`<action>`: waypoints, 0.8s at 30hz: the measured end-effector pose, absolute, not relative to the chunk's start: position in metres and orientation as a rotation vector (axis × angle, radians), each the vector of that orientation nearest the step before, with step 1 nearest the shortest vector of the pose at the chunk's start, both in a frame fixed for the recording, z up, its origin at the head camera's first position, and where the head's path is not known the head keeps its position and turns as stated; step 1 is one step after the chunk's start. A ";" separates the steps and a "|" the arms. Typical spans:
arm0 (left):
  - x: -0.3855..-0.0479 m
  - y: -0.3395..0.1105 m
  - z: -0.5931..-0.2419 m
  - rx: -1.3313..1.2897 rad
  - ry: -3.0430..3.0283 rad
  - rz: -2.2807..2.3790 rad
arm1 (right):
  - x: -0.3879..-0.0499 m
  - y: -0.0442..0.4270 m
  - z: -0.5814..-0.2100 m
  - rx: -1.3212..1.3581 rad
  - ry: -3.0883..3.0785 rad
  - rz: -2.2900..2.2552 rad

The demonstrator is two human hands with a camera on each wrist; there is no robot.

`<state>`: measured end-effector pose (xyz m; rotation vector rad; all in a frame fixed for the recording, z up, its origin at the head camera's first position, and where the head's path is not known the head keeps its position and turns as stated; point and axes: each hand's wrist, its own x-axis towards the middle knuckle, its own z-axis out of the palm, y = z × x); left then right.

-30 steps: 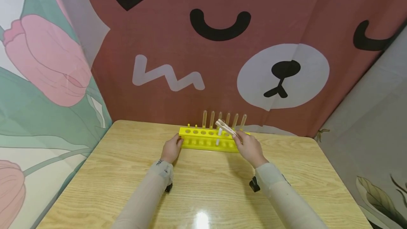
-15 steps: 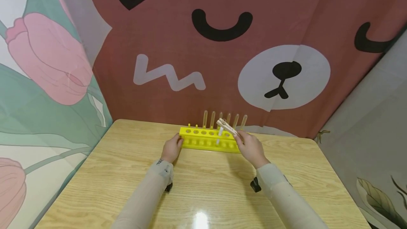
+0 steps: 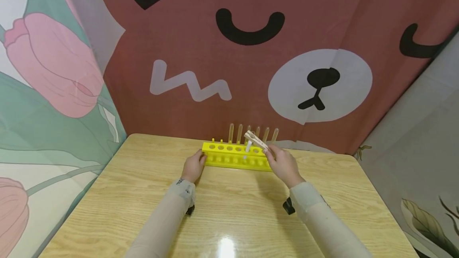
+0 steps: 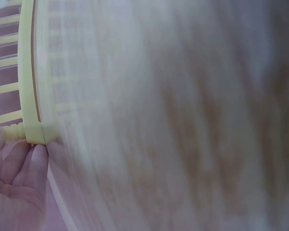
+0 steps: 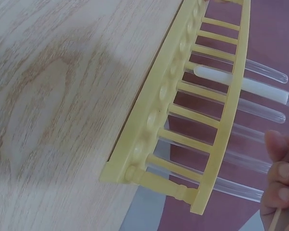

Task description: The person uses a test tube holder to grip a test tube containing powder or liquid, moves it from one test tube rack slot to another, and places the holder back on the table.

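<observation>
A yellow test tube rack [image 3: 229, 166] stands near the table's back edge. At its left end my left hand [image 3: 193, 167] grips the frame; in the left wrist view, fingertips [image 4: 37, 156] touch the rack's end [image 4: 33, 132]. My right hand [image 3: 284, 167] pinches a wooden tube holder [image 3: 259, 141] over the rack's right half. Below the holder's far end, a tube with white contents [image 3: 248, 146] passes through a top hole. The right wrist view shows this tube's rounded bottom [image 5: 209, 73] raised off the rack's base.
Several empty clear tubes [image 3: 231, 133] stand upside down on pegs along the rack's back side. The wooden table [image 3: 229, 206] meets a brown bear-printed cloth [image 3: 193, 122] behind it. Flower-printed cloth [image 3: 53, 67] hangs at the left.
The tube with white contents has risen slightly in the rack, together with the wooden holder and my right hand. My left hand has kept its place at the rack's end.
</observation>
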<state>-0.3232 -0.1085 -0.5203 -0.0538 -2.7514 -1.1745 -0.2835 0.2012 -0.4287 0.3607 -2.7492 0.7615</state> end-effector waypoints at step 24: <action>-0.322 -0.109 -0.520 -0.082 -2.735 -1.141 | -0.280 0.207 -0.416 0.383 -2.657 0.759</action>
